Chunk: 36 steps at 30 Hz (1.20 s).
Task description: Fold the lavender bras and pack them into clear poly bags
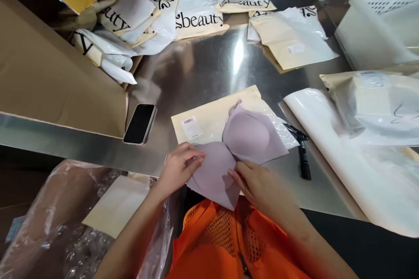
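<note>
A lilac bra (250, 135) lies with its cups facing up at the near edge of the steel table. Under it is a cream plastic mailer bag (209, 115) with a white barcode label (192, 127). My left hand (181, 166) pinches the outer edge of the left cup between thumb and fingers. At the middle of the bra, my right hand (258, 181) grips the inner edge of the same cup with curled fingers; its back is slightly blurred. The far cup rests on the bag, touched by neither hand.
A phone (140, 124) lies left, beside a large cardboard box (59, 69). Black markers (304, 159) and a white plastic roll (353, 170) lie right. Printed mailer bags (199, 19) are piled behind, near a white basket (376, 30). Clear plastic lining (55, 213) hangs below left.
</note>
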Tool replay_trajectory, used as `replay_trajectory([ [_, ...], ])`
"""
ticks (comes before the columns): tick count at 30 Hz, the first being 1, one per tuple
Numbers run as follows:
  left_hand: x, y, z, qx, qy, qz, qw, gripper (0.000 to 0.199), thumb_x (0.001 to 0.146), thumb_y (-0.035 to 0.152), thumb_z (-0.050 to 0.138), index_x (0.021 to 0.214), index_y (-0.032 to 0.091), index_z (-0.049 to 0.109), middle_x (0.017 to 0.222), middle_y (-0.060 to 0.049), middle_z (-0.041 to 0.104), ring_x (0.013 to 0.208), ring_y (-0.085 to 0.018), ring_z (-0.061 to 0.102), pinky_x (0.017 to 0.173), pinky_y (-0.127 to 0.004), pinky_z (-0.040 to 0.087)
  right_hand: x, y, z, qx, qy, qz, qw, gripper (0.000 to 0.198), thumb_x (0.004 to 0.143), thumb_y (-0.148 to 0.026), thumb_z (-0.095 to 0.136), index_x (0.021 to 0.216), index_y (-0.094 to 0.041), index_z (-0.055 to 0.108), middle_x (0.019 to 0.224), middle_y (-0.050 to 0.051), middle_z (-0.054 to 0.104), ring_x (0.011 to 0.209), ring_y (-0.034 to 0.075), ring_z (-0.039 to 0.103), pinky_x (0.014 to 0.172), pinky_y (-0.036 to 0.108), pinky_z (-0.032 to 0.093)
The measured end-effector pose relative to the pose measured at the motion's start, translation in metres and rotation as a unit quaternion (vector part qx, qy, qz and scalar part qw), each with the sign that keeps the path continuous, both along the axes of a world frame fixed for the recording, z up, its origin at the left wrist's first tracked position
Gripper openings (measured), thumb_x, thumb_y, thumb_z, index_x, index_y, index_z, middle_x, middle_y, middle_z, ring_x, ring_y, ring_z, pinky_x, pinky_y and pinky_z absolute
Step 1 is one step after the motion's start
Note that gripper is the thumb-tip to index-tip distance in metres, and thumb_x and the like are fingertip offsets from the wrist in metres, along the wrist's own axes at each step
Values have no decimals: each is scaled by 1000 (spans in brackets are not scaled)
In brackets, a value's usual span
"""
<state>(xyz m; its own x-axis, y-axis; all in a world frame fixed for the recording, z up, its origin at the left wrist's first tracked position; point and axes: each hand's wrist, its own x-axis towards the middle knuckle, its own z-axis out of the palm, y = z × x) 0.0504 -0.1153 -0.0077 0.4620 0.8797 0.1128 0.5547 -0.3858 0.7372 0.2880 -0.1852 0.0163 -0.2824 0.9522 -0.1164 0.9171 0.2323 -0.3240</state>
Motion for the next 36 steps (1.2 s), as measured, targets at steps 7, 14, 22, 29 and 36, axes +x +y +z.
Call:
replay_trajectory([
  [7, 1, 4, -5, -52, -20, 1, 998, 17, 91, 24, 60, 100, 26, 75, 88, -1, 64, 83, -15, 62, 72, -25, 46, -16, 17, -3, -27, -47, 52, 997, 31, 101, -38, 42, 87, -18, 62, 79, 7, 62, 68, 20, 60, 53, 32, 23],
  [14, 3, 1, -13, -65, 13, 6, 998, 19, 88, 28, 67, 106, 27, 73, 90, -1, 64, 81, -14, 61, 72, -24, 47, -16, 22, -10, -72, -50, 35, 996, 30, 100, -40, 43, 91, -17, 59, 84, 6, 64, 74, 22, 62, 54, 31, 24],
  [22, 11, 1, -26, -73, -37, -17, 996, 24, 86, 25, 69, 110, 26, 72, 81, 0, 61, 76, -14, 58, 65, -24, 47, -24, 33, -18, -78, -67, 30, 994, 35, 101, -44, 38, 89, -19, 59, 81, 5, 64, 70, 22, 62, 53, 31, 18],
  [29, 28, 1, -33, -5, -12, 54, 998, 12, 86, 14, 61, 78, 19, 68, 75, 0, 62, 73, -15, 59, 68, -27, 48, -22, 34, -31, -52, -55, 125, 989, 13, 90, -16, 50, 81, -18, 58, 75, 5, 63, 63, 19, 57, 54, 33, 20],
  [36, 27, 7, -25, -13, -56, 85, 995, 11, 84, 11, 65, 77, 19, 67, 76, 1, 63, 71, -12, 60, 66, -22, 48, 1, 11, -31, 28, 58, 148, 987, 22, 94, -18, 47, 73, -19, 53, 67, 1, 58, 56, 15, 50, 57, 32, 27],
])
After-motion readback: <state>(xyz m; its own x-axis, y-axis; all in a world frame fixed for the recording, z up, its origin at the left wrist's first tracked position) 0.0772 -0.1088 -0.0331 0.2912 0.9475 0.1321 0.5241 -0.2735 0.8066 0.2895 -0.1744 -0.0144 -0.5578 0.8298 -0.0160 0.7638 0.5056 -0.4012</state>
